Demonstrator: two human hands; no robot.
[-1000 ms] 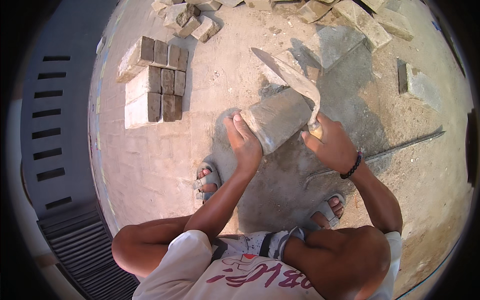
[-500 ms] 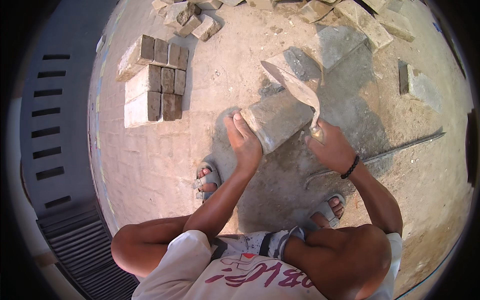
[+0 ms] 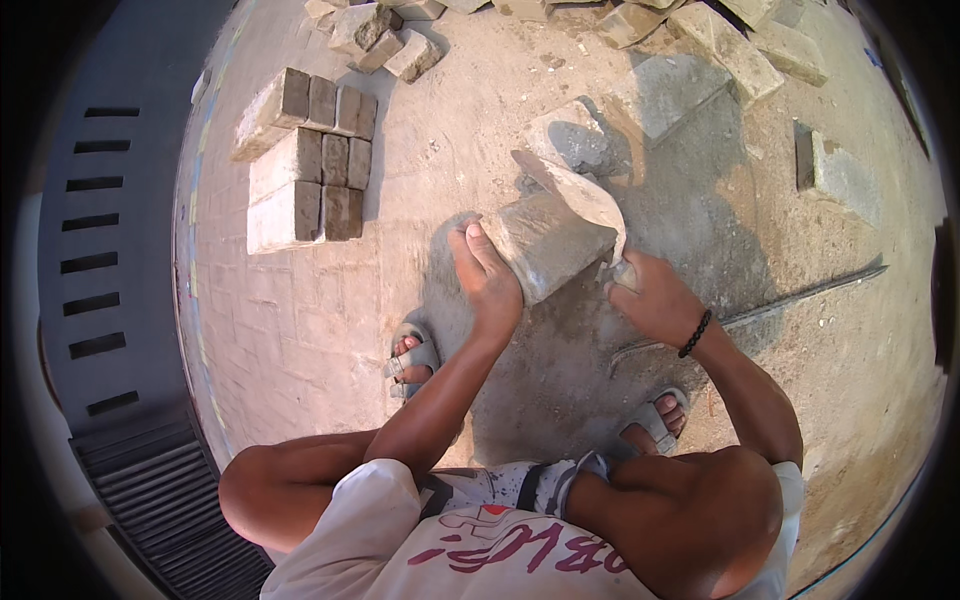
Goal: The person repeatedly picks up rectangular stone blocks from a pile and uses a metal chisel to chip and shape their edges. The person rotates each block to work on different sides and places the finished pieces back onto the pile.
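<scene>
- Gripping the near-left end of a rectangular block [image 3: 550,250], the left hand [image 3: 490,290] has its thumb along the end face; its fingers are clamped on the block, and their tips are partly hidden.
- Block position: centred in front of the crouching person, above the shaded ground between and beyond the feet, with its long axis running from lower left to upper right. Contact between its underside and the ground cannot be determined.
- Right hand [image 3: 655,300]: fingers closed around the handle of a trowel [image 3: 592,200], just beside the block's right end. A dark beaded bracelet [image 3: 695,334] encircles the wrist.
- Trowel orientation: blade directed toward the upper left, overlapping the block's far edge in this view. Blade-to-block contact cannot be confirmed.
- Beyond the block: a pale piece [image 3: 548,130] bearing a grey patch, with a flat grey slab [image 3: 672,95] farther right.
- Left side: a neat stack of blocks [image 3: 285,160], near a dark slotted panel [image 3: 95,200].
- Right side: a single block [image 3: 845,178] on the ground; a thin rod [image 3: 800,302] lies nearer the person.
- Upper edge: loose blocks [image 3: 725,45] in a disordered pile.
</scene>
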